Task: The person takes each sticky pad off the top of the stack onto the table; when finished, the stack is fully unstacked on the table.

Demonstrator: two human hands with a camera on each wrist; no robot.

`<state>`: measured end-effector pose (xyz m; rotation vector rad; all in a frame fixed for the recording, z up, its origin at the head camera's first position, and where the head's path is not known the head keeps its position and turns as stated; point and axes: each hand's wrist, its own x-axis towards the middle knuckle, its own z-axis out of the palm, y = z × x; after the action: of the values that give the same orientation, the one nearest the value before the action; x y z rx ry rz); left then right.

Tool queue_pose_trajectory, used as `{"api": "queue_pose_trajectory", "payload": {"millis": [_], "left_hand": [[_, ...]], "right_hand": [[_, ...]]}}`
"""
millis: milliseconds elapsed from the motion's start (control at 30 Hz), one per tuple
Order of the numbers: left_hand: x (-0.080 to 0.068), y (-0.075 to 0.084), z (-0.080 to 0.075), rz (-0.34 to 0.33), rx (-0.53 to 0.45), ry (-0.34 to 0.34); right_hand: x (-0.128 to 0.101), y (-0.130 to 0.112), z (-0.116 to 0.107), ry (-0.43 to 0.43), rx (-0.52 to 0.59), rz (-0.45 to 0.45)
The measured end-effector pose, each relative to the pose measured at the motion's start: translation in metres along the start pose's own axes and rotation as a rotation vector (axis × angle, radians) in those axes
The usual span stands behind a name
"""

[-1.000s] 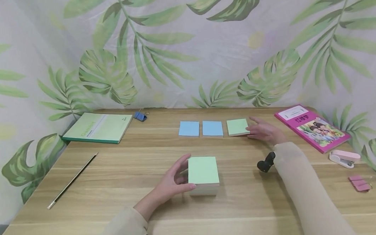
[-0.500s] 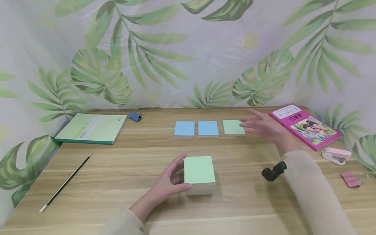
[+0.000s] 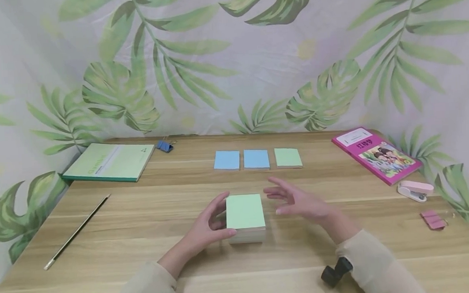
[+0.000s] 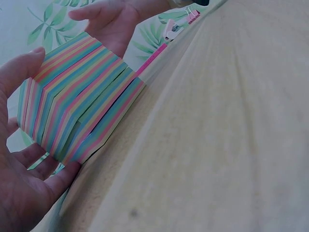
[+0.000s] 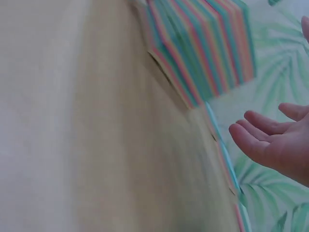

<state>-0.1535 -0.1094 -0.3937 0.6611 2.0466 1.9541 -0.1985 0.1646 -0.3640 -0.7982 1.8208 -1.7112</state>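
A thick stack of sticky-note pads (image 3: 245,211), pale green on top, stands on the wooden table; striped multicoloured sides show in the left wrist view. My left hand (image 3: 208,223) holds its left side, the thumb at the near corner and the fingers bent along the side and far corner. To the right of the stack, my right hand (image 3: 295,201) hangs in the air with nothing in it, its fingers loosely spread towards the stack. Behind them lie two blue sticky-note pads (image 3: 227,160) and one thin green pad (image 3: 288,157) in a row.
A green notebook (image 3: 109,162) and a blue binder clip (image 3: 164,145) lie at the back left, with a pencil (image 3: 77,231) in front. On the right are a pink book (image 3: 378,155), a pink stapler (image 3: 415,190) and a pink binder clip (image 3: 433,220). A leaf-patterned curtain (image 3: 191,78) hangs behind.
My right hand has let go of the thin green pad in the back row and come back towards the stack. The left hand stays on the stack; the whole view has shifted slightly.
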Motion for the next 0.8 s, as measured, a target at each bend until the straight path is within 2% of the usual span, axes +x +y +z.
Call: {"api": "queue_pose_trajectory", "payload": {"millis": [100,233,400,567,733,800], "left_hand": [[-0.001,0.007,0.001,-0.009,0.005,0.005],[0.0,0.002,-0.001,0.0,-0.002,-0.004],[0.002,-0.011,-0.003,0.009,-0.014,-0.005],[0.002,-0.014,-0.003,0.012,-0.019,-0.01],[0.0,0.006,0.001,-0.028,0.009,-0.001],[-0.002,0.013,0.004,-0.047,0.024,0.003]], "right_hand": [[0.003,0.007,0.016,-0.029,-0.03,0.042],[0.004,0.012,0.031,-0.013,-0.057,0.096],[0.004,0.014,0.038,0.063,-0.105,0.074],[0.002,0.008,0.04,0.096,-0.123,0.053],[-0.005,0.011,0.031,0.119,-0.104,0.065],[-0.01,0.017,0.021,0.098,-0.034,0.052]]}}
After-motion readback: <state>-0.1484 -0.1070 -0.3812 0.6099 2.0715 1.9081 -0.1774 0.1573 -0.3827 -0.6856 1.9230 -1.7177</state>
